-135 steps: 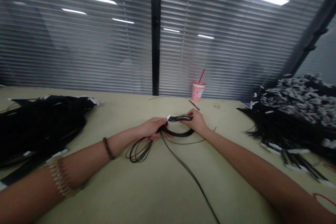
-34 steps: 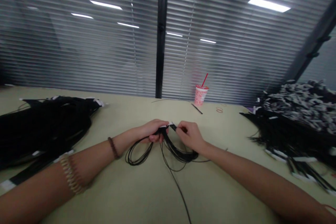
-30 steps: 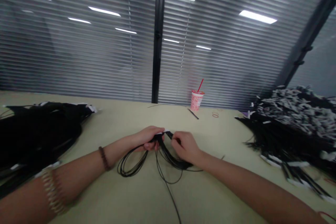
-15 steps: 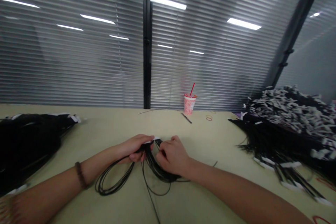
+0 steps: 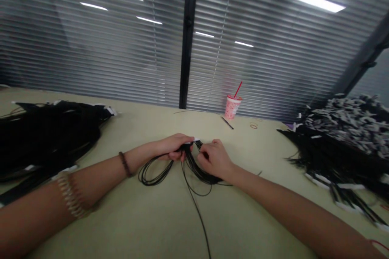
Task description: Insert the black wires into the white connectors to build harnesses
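Note:
A coiled bundle of thin black cables (image 5: 202,173) sits above the table between my two hands. My left hand (image 5: 174,145) is closed around its gathered part, thumb along the top. White end pieces (image 5: 197,139) show just beyond the left fingertips. My right hand (image 5: 215,158) is curled with its fingers bent in, at the right side of the bundle by the white ends. It appears to pinch the cables, though the fingertips are hidden. Cable loops hang below both hands, and one loose strand runs down toward me across the table.
A large pile of black cables (image 5: 51,129) lies at the left. Another heap with many white ends (image 5: 349,125) is on the right. A pink cup with a red straw (image 5: 232,107), a pen (image 5: 227,123) and rubber bands (image 5: 253,125) are near the blinds (image 5: 127,56).
The head view has tilted and shifted, so everything sits differently in the picture. Both hands keep nearly the same hold on the cables, with little visible movement between them.

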Available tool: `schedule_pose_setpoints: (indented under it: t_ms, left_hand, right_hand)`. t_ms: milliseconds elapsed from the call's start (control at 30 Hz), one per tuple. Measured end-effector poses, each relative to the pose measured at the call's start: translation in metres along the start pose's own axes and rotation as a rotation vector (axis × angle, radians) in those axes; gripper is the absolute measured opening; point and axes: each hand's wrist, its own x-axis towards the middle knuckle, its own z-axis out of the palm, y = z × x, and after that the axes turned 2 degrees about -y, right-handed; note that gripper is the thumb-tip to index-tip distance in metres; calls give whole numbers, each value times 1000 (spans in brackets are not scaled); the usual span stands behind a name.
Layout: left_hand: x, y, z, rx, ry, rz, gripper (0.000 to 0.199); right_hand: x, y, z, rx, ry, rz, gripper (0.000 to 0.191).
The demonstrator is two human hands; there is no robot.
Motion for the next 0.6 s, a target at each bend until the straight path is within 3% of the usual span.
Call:
schedule_pose_setpoints:
  t_ms: [600]
  left_hand:
    - [3,-3,-3,-12,2,-34,37]
  right_hand:
    - [0,0,1,-14,-7,7,20]
